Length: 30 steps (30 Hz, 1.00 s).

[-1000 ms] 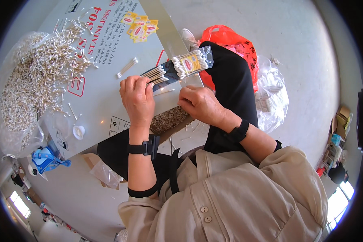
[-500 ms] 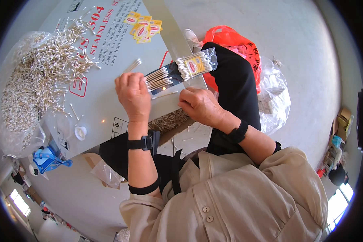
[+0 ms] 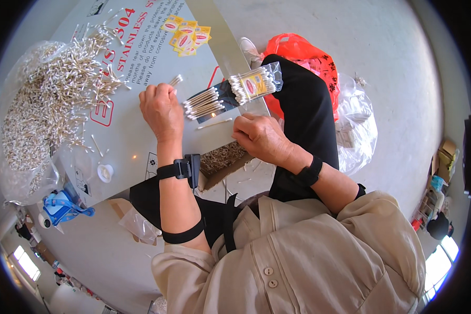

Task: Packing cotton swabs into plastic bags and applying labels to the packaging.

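My left hand [image 3: 163,112] is over the table with its fingers curled; what they hold, if anything, is hidden. The tips of a few cotton swabs [image 3: 177,80] show just past its knuckles. To its right a row of cotton swabs [image 3: 203,103] lies side by side on a dark strip [image 3: 226,99]. Farther along the strip rests a clear bag of cotton swabs [image 3: 252,85] with a yellow label. One loose swab [image 3: 214,123] lies below the row. By the table's near edge my right hand [image 3: 264,137] is closed, its fingertips hidden from view.
A big clear bag spills a heap of cotton swabs [image 3: 42,104] on the left. Yellow cards [image 3: 187,36] lie at the far side. A white round lid [image 3: 105,172] sits near the left edge. Below the table edge is an open carton [image 3: 220,162]; a red bag [image 3: 303,47] stands right.
My left hand has moved left, away from the row of swabs and nearer to the few swabs behind it. My right hand has hardly moved.
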Motion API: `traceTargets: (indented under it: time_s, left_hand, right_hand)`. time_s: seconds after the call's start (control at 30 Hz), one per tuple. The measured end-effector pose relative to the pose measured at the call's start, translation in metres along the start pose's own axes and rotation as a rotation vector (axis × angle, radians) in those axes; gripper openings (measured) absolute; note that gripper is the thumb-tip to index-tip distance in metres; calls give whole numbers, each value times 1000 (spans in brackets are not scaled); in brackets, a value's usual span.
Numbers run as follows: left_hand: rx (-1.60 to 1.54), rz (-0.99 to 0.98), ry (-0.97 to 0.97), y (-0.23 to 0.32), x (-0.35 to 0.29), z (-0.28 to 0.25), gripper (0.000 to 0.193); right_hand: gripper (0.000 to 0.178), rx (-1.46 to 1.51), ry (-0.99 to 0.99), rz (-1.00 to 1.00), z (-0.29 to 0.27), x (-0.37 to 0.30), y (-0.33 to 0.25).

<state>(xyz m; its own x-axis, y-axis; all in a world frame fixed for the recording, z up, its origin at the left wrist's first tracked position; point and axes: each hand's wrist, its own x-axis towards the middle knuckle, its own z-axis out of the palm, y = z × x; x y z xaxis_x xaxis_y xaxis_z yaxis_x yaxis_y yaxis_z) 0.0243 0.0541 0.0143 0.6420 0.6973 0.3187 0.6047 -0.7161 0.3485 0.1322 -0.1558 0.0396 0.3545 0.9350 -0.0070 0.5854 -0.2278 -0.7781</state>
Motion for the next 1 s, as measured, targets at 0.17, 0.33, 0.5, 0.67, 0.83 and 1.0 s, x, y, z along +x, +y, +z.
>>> traceTargets:
  time_s: [0.17,0.33,0.5,0.67,0.83,1.0]
  left_hand:
    - [12,36,-2,15,4,3,13]
    - [40,-47,48,8,2,-3,13]
    - [79,-65,4,2,-1,-4,13]
    - [66,-76,51,3,-1,-1,13]
    - [80,-53,42,2,2,-1,13]
    - [83,-54,45,-1,3,-1,12]
  right_hand:
    - [13,0,5,-1,1,0,1]
    - [13,-3,13,-8,1,-1,0]
    - [13,4,0,2,0,0,1]
    - [13,-4,-2,4,1,-1,1]
    - [13,5,-12,16,0,-1,1]
    - [13,8,-4,2,0,0,2]
